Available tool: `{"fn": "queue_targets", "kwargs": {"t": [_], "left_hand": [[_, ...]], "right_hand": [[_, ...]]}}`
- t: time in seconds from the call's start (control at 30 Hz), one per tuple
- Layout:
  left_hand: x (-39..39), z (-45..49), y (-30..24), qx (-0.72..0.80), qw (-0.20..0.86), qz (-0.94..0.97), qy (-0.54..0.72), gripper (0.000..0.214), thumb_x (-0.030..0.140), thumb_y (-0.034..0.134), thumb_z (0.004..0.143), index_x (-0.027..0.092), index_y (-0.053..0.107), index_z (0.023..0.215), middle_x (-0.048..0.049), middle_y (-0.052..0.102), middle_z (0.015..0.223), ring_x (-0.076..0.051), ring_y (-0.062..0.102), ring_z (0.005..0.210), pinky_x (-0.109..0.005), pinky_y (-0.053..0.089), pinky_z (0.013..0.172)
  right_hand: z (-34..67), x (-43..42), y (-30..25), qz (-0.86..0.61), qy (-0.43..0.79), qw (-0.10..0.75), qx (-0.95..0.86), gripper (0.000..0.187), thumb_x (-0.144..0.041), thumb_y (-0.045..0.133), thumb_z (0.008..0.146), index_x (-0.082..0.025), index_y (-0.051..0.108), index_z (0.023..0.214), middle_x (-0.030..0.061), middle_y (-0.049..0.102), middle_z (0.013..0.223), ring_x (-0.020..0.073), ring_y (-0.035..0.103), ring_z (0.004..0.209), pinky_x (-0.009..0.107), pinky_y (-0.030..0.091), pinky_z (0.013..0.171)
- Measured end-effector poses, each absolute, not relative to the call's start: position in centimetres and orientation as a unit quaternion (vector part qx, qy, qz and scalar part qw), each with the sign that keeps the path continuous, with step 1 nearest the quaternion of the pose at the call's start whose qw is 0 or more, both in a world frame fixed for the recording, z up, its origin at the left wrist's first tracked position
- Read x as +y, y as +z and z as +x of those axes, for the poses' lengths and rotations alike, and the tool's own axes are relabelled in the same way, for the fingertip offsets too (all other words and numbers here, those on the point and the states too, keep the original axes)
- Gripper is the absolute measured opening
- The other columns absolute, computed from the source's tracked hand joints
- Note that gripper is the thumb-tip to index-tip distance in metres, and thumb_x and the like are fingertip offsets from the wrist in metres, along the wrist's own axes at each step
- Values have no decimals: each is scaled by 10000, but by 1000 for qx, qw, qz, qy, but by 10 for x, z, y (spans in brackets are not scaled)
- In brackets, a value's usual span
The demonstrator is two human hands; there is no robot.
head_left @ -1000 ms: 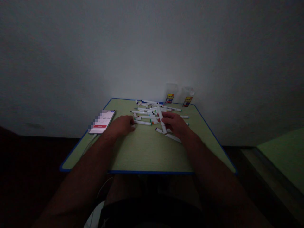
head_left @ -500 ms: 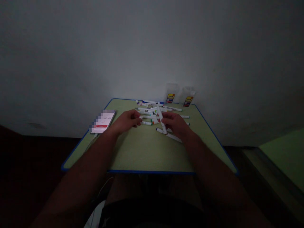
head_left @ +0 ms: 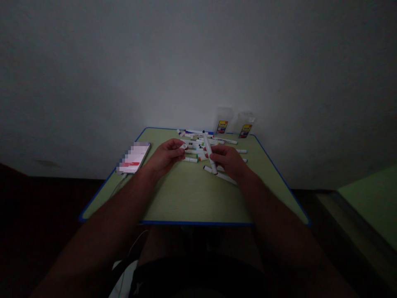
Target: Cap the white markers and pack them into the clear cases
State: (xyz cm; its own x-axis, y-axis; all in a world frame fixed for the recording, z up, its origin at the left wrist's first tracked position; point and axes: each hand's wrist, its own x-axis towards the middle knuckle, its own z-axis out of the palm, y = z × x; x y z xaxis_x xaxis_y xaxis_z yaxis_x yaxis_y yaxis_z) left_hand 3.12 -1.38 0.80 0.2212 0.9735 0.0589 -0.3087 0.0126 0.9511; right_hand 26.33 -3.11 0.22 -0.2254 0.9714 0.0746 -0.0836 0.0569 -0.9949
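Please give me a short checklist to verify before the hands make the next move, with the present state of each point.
1. Right hand has a firm hold: ok, its fingers close around a white marker, held tilted.
2. Left hand has its piece: ok, it pinches a small white piece, apparently a cap.
3. Marker and piece apart: ok, a gap shows between them.
4. Marker's dark upper end is a bare nib: cannot tell, too small and dim.
5. Space around the hands free: not ok, loose markers lie close by.
6. Clear containers away from the hands: ok, they stand at the far edge.
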Motion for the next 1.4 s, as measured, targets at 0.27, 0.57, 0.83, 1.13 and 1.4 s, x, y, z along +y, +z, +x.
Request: {"fn": "queue_targets", "kwargs": {"t": [0.27,0.57,0.83,1.13,1.4], "left_hand": [[-13,36,6,376,602,462,532,235,184,802,632,178,637,800,21,612,707,-100,566,624,-236,481,584],[-12,42,0,403,553,491,538,222,247,781,646,186,641,808,32,604,675,-80,502,522,-224,416,510],[-14,43,4,406,549,482,549,182,183,768,618,175,684,779,15,616,689,-87,510,558,-232,422,531],[-16,42,4,409,548,487,544,189,161,777,614,182,723,794,-9,646,744,-104,524,601,-253,437,559],[-15,43,3,393,560,484,545,231,192,821,558,180,745,776,-9,671,749,-106,565,624,-231,442,550]], "right_hand": [[263,-30,1,-392,543,509,-541,386,-354,793,656,-188,697,990,24,721,799,106,579,567,243,465,500],[260,-29,-1,-416,543,494,-537,443,-407,833,611,-186,677,961,4,681,750,119,584,585,241,469,504],[258,-34,4,-426,542,479,-543,378,-394,814,622,-175,695,906,8,675,745,102,557,549,239,463,479],[258,-30,0,-426,544,484,-537,358,-385,815,640,-168,647,870,16,682,729,114,574,513,257,490,451],[259,-28,-4,-398,562,489,-535,361,-355,835,662,-162,656,910,34,697,799,132,633,590,264,530,495]]}}
